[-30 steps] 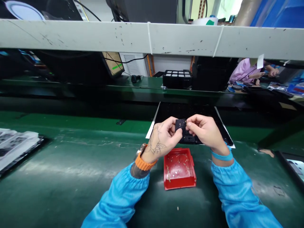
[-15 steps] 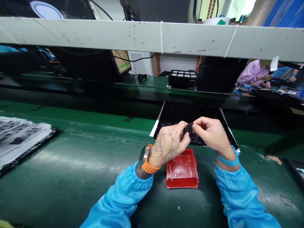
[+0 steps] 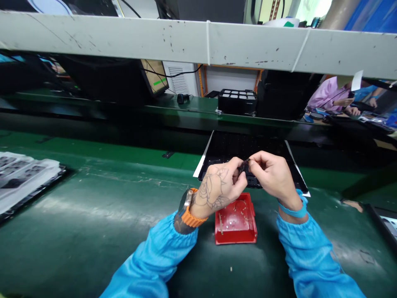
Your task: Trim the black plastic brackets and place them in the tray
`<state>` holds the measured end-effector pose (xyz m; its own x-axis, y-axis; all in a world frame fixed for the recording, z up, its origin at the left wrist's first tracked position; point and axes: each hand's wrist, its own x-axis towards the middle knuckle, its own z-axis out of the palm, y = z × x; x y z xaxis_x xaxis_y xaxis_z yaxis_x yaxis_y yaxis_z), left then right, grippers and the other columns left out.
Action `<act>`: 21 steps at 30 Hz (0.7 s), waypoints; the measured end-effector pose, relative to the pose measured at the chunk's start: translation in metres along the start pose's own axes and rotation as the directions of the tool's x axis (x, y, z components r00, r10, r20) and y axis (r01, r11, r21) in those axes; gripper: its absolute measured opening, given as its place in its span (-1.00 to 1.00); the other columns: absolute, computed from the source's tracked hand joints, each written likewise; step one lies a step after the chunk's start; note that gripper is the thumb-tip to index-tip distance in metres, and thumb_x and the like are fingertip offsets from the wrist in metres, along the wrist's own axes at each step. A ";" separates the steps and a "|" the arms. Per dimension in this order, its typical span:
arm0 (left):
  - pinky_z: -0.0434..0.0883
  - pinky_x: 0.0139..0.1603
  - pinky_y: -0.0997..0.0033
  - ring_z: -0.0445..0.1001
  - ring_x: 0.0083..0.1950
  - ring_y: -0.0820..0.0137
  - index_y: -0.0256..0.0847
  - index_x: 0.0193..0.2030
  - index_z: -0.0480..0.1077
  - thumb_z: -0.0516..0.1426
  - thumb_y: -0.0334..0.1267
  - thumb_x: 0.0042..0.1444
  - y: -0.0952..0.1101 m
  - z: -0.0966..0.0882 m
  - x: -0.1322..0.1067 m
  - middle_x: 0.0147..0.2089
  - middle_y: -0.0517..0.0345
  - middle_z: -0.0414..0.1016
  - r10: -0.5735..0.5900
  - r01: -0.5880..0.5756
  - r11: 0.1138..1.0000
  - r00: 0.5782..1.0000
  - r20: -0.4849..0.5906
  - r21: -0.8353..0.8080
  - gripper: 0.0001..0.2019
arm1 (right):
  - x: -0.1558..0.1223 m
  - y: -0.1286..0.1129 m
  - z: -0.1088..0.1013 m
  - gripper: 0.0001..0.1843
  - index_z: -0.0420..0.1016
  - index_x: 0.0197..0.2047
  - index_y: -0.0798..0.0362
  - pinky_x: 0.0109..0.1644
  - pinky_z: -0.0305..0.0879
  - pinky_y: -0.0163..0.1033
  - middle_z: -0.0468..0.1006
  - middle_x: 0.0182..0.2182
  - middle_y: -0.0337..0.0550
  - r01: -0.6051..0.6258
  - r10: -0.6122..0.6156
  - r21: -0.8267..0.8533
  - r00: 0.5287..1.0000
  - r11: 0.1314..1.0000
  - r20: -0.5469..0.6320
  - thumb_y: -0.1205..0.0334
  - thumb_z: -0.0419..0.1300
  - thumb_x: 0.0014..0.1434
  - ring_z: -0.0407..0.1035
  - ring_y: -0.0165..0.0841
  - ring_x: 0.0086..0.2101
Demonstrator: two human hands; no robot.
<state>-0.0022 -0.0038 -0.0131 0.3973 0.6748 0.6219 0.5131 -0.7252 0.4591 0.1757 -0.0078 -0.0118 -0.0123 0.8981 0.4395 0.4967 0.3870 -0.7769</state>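
Observation:
A small black part (image 3: 244,166) is held between my two hands, its exact kind hidden by the fingers. My left hand (image 3: 218,184) is closed round its left side. The thumb and forefinger of my right hand (image 3: 271,171) pinch at its upper right end. Beneath the hands lies a black tray (image 3: 235,142) with white strips along its sides. Just nearer to me, a red plastic bin (image 3: 236,238) holds several tiny light bits.
On the left, a white tray of dark parts (image 3: 23,176) rests on the green bench (image 3: 102,248). A grey shelf beam (image 3: 155,39) crosses above. Behind stand a black box (image 3: 237,102) and a monitor (image 3: 155,78). Another person in a pink sleeve (image 3: 325,93) sits at the far right.
Both hands keep their hold on the small black part, and my right fingers shift slightly at its end. The whole view has moved a little.

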 end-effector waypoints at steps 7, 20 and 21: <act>0.19 -0.51 0.54 0.21 -0.59 0.57 -0.19 -0.35 0.33 0.11 -0.37 0.16 0.005 -0.014 0.002 -0.58 0.41 0.22 -0.065 0.067 0.966 0.998 0.015 -0.252 -0.93 | -0.002 -0.009 -0.008 -0.79 0.56 -0.41 0.06 -0.48 0.21 -0.31 0.52 -0.55 -0.22 -0.030 0.021 0.175 0.998 0.984 0.053 0.16 0.23 0.20 0.32 -0.41 -0.54; 0.18 -0.50 0.54 0.23 -0.57 0.57 -0.22 -0.34 0.35 0.11 -0.38 0.18 0.007 -0.014 0.000 -0.57 0.39 0.23 -0.038 0.040 0.974 0.999 0.015 -0.221 -0.93 | -0.005 -0.014 -0.012 -0.79 0.56 -0.41 0.07 -0.47 0.23 -0.33 0.52 -0.55 -0.23 -0.025 0.013 0.156 0.997 0.987 0.078 0.18 0.22 0.22 0.34 -0.42 -0.53; 0.17 -0.49 0.53 0.23 -0.57 0.56 -0.22 -0.34 0.34 0.11 -0.39 0.18 0.006 -0.012 0.000 -0.56 0.38 0.24 -0.021 0.023 0.984 1.000 0.014 -0.177 -0.93 | -0.005 -0.013 -0.012 -0.79 0.56 -0.40 0.07 -0.47 0.22 -0.33 0.52 -0.55 -0.23 -0.024 0.015 0.122 0.997 0.992 0.075 0.18 0.22 0.21 0.34 -0.42 -0.53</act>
<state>-0.0083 -0.0099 -0.0032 0.3967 0.6918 0.6033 0.3797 -0.7221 0.5783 0.1794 -0.0196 0.0013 -0.0704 0.9168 0.3930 0.3872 0.3882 -0.8363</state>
